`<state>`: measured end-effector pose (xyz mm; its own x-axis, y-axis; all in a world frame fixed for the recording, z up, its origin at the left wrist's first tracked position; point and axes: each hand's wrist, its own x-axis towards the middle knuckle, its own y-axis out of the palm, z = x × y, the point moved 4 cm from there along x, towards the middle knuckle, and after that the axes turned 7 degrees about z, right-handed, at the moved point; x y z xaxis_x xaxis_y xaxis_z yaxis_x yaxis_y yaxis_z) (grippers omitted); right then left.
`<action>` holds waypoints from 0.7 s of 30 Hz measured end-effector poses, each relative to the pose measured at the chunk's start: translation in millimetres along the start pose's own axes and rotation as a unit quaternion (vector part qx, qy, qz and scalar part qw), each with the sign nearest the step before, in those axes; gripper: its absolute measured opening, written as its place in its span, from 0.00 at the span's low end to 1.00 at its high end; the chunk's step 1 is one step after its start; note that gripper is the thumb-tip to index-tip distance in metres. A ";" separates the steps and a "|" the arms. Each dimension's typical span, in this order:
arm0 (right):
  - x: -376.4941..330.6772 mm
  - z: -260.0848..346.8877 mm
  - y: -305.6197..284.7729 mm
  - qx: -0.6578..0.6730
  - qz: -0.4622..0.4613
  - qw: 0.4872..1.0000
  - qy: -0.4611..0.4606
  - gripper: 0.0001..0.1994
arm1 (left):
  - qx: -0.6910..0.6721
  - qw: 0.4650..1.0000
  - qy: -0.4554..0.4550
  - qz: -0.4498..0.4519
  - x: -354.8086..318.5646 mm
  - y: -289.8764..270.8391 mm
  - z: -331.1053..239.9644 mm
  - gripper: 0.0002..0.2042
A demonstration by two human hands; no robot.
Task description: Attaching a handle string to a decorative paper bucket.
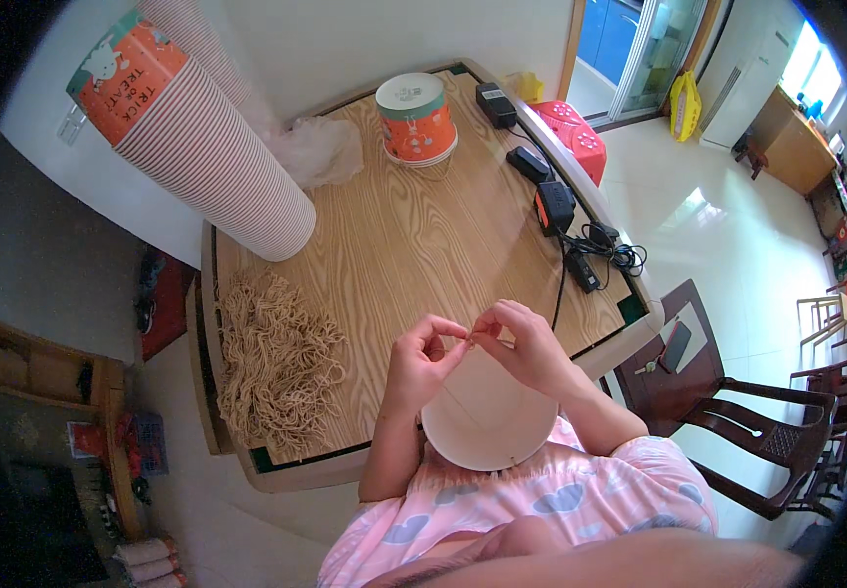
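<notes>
Here, the left hand (421,363) and right hand (526,345) pinch a thin cord (471,336) by the white tub (494,421).

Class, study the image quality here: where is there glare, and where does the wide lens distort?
Head view: glare streaks the tiled floor, and the window is blown nearly white; head view: toward the right rim, the tall white appliance leans, and black fills the corners.
</notes>
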<state>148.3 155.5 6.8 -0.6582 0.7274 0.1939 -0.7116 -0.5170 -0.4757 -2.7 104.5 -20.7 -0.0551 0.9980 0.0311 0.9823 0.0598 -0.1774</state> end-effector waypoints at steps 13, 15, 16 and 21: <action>0.0 0.2 -0.7 -0.004 -0.005 1.000 -0.004 0.05 | 0.001 1.000 0.026 0.000 0.8 -1.3 3.4 0.04; -0.1 0.1 -0.6 -0.003 -0.005 1.000 -0.004 0.05 | 0.004 1.000 0.029 0.001 1.3 -1.1 4.8 0.04; -0.1 -0.2 -0.4 -0.008 -0.005 1.000 -0.004 0.05 | 0.003 0.999 0.036 0.002 1.8 -0.4 4.9 0.04; 0.0 -1.3 0.2 -0.019 0.003 1.000 -0.007 0.05 | -0.016 0.999 0.041 0.013 3.0 1.2 8.4 0.03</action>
<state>148.5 156.0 5.6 -0.6657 0.7179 0.2034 -0.6983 -0.5033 -0.5090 -3.2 107.7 -29.1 -0.0151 0.9941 0.1071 0.9887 0.0308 -0.1468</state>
